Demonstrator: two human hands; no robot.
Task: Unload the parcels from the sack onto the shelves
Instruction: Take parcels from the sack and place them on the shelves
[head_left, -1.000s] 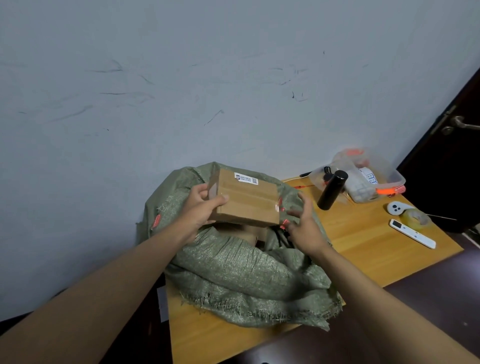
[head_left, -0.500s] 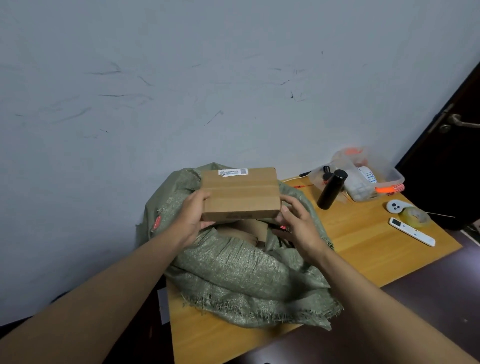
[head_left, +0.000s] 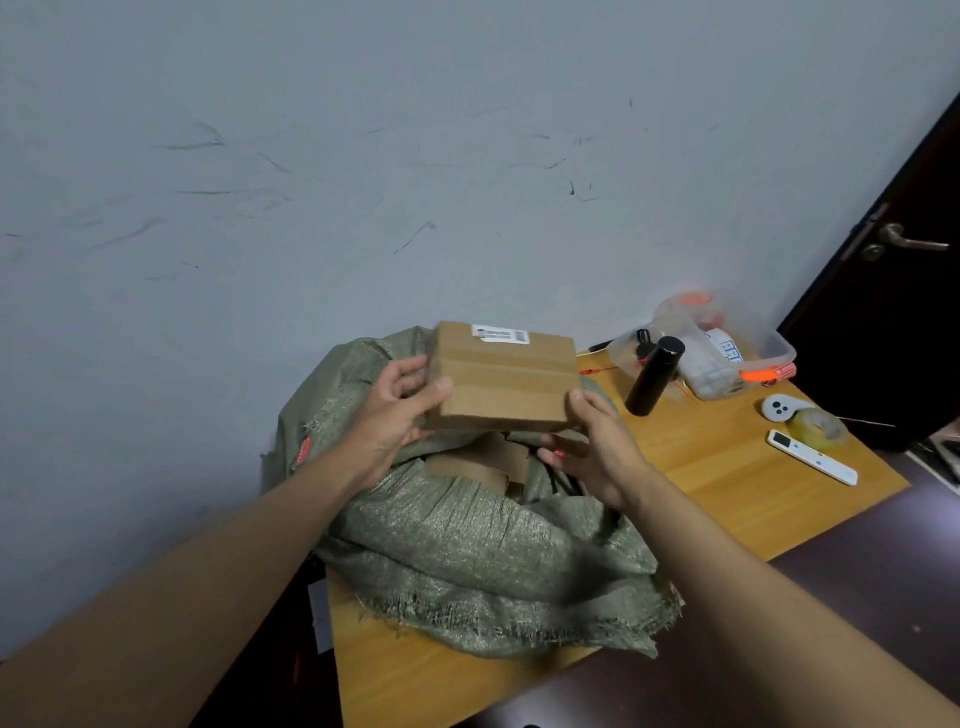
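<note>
A brown cardboard parcel (head_left: 503, 382) with a white barcode label near its far edge hangs above the open mouth of a green woven sack (head_left: 467, 551). My left hand (head_left: 387, 415) grips its left side, thumb on top. My right hand (head_left: 592, 447) holds its right lower corner, thumb on the edge and fingers underneath. Inside the sack's mouth more brown parcels (head_left: 480, 465) show. The sack lies on a wooden table (head_left: 727, 467) against the wall. No shelves are in view.
On the table to the right stand a black cylinder (head_left: 653, 376), a clear plastic tub (head_left: 727, 353) with orange clips, a white remote (head_left: 813, 458), a tape roll (head_left: 815, 428) and a small white controller (head_left: 779, 407). A dark door (head_left: 904, 291) is at far right.
The parcel has been lifted a little higher above the sack and tilted, its top face turned toward me. My right hand has slid under its right lower corner.
</note>
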